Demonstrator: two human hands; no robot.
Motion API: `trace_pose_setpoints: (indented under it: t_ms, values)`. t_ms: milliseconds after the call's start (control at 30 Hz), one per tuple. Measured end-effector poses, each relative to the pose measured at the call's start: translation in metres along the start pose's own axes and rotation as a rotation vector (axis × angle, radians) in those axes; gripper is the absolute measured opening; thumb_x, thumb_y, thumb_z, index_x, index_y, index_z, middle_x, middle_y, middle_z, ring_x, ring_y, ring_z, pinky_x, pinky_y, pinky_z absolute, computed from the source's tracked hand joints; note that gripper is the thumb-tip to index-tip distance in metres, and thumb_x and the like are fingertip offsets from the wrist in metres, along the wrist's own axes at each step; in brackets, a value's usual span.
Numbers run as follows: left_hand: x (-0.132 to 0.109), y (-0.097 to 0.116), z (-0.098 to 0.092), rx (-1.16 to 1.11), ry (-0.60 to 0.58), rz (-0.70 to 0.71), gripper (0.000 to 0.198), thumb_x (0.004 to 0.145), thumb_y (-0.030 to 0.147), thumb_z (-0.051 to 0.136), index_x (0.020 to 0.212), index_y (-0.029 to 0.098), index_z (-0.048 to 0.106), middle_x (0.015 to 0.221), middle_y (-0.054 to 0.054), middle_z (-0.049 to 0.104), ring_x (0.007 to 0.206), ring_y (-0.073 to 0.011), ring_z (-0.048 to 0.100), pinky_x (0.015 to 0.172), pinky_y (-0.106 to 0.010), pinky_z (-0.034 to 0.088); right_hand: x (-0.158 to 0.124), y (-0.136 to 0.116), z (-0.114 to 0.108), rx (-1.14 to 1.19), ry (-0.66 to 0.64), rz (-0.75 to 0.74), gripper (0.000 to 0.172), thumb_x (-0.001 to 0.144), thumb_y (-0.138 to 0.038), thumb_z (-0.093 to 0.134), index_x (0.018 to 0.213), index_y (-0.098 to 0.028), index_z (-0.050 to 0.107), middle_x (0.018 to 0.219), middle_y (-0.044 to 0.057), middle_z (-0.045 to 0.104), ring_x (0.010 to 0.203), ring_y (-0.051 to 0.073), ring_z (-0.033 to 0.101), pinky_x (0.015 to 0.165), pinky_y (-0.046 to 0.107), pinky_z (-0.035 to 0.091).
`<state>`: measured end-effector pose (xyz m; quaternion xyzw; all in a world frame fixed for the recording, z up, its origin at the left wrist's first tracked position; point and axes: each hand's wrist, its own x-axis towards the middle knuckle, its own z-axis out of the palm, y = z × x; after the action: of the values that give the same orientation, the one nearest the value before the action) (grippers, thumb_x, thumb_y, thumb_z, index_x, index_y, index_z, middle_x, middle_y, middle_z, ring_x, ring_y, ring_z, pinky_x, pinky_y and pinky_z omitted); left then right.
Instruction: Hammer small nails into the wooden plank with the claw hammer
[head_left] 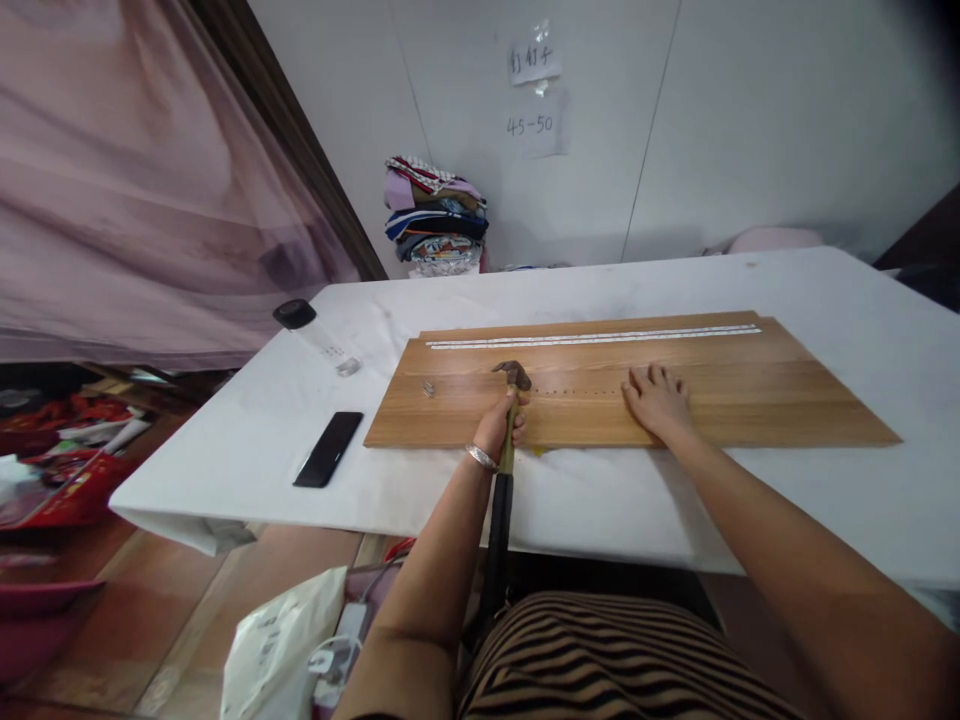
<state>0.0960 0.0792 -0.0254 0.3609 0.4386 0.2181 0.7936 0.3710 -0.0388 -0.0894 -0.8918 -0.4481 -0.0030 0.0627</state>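
My left hand [498, 424] is wrapped round a claw hammer [507, 458], gripping the upper handle just below the metal head. The hammer's head is over the wooden board [780, 400], and its black grip points back toward my body. To the right, my right hand [660, 402] lies on the board with its fingers spread, holding nothing. Between the hammer head and that hand runs a row of small dark dots [574, 391], perhaps nails or holes. A little cluster of shiny metal pieces [428, 389] rests on the board's left part. Two long white marked strips [592, 338] lie along its far side.
The board lies on a white-covered table [225, 440]. Left of it are a black phone [328, 449] and a clear bottle [319, 338] with a black lid, lying tilted. Folded clothes [436, 215] are stacked by the wall. A white bag [281, 640] stands below the front edge.
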Motion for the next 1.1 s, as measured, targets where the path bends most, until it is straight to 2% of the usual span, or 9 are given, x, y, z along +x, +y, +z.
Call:
trace_pose_setpoints:
  t_ms: [233, 433, 767, 1100]
  values:
    - [0.0026, 0.0006, -0.0003, 0.027, 0.019, -0.010, 0.037, 0.101, 0.055, 0.060, 0.092, 0.018, 0.058, 0.056, 0.010, 0.040, 0.035, -0.0057, 0.032, 0.036, -0.018, 0.020, -0.0019, -0.0023, -0.0039, 0.002, -0.005, -0.002, 0.060, 0.110, -0.045, 0.027, 0.153, -0.019, 0.060, 0.160, 0.023, 0.054, 0.151, 0.038, 0.040, 0.117, 0.063, 0.034]
    - [0.0003, 0.0033, 0.0022, 0.037, 0.016, -0.023, 0.042, 0.096, 0.059, 0.067, 0.091, 0.019, 0.058, 0.056, 0.010, 0.040, 0.036, -0.0055, 0.032, 0.036, -0.018, 0.020, -0.0027, -0.0038, -0.0051, 0.006, -0.012, 0.006, 0.060, 0.110, -0.044, 0.028, 0.154, -0.018, 0.059, 0.163, 0.024, 0.051, 0.152, 0.039, 0.039, 0.117, 0.063, 0.034]
    - [0.0031, 0.0056, 0.0004, 0.029, 0.027, -0.029, 0.037, 0.099, 0.055, 0.062, 0.092, 0.019, 0.059, 0.057, 0.009, 0.040, 0.036, -0.0060, 0.032, 0.037, -0.019, 0.020, -0.0009, -0.0005, 0.0006, 0.013, 0.012, -0.003, 0.060, 0.109, -0.044, 0.029, 0.154, -0.020, 0.061, 0.162, 0.023, 0.052, 0.151, 0.039, 0.041, 0.116, 0.062, 0.035]
    - [0.0042, 0.0066, -0.0009, 0.027, 0.028, -0.032, 0.039, 0.099, 0.057, 0.062, 0.090, 0.019, 0.058, 0.056, 0.010, 0.038, 0.036, -0.0053, 0.030, 0.037, -0.018, 0.019, -0.0038, -0.0054, -0.0060, 0.027, -0.009, 0.012, 0.061, 0.109, -0.043, 0.028, 0.154, -0.016, 0.060, 0.164, 0.024, 0.051, 0.152, 0.039, 0.040, 0.119, 0.062, 0.032]
